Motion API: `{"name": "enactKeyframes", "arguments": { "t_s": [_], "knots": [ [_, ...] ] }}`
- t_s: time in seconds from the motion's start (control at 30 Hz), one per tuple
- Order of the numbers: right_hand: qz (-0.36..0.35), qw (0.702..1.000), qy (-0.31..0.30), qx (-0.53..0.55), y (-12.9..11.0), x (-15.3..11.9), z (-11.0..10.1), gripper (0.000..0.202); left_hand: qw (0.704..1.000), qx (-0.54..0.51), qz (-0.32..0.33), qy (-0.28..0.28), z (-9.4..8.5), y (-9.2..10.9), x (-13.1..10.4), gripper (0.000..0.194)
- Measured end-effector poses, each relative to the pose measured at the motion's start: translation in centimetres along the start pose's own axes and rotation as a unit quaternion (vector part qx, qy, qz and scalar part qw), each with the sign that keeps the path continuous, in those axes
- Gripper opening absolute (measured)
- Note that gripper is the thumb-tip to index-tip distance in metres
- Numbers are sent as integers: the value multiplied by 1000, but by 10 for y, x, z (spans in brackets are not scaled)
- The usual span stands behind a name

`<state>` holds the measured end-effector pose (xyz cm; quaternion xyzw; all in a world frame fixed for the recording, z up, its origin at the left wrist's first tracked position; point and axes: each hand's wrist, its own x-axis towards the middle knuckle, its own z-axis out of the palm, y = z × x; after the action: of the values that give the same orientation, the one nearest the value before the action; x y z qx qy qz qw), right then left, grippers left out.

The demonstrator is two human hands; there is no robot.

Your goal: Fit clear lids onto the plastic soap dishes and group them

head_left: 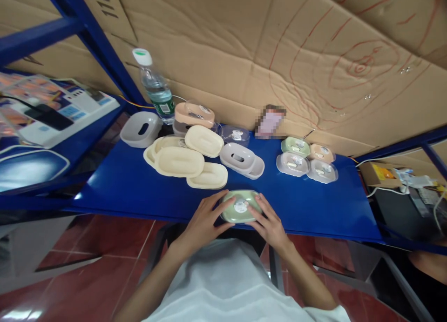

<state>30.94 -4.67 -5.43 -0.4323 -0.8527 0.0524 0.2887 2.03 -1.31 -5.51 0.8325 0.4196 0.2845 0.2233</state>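
The green soap box (240,206), likely light, stiff and smooth plastic, sits near the blue table's (122,182) edge, left hand (204,222) and right hand (268,224) fingers grasping its ends.

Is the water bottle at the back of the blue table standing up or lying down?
Standing up: the water bottle rests on its base on the blue table, white cap on top.

green soap box (240,206): smooth plastic, soft satin sheen, with a glossy paper-like sticker on the lid
cream trays (190,159): matt plastic, smooth and opaque
grey trays (242,159): smooth plastic, faintly glossy
wrapped boxes (307,159): pastel plastic under shiny clear film
water bottle (157,89): clear glossy plastic, matt white cap
tabletop (307,205): smooth blue surface, semi-gloss
backing wall (244,47): brown cardboard, matt and creased, marked with red pen lines
floor (87,266): glossy red tiles
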Motion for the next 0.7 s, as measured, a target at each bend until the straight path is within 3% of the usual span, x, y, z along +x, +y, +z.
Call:
{"name": "enactKeyframes", "arguments": {
  "t_s": [0.4,0.57,0.7],
  "knots": [
    [62,997,-36,4,2,-2,-6,91,1000,-8,9,-29,-1,-2,7,72],
    [75,995,-71,10,2,1,-7,92,1000,-19,1,-5,1,-4,8,67],
    [73,996,-60,10,3,3,-5,91,1000,-23,-6,-10,0,-4,9,69]
  ]
}}
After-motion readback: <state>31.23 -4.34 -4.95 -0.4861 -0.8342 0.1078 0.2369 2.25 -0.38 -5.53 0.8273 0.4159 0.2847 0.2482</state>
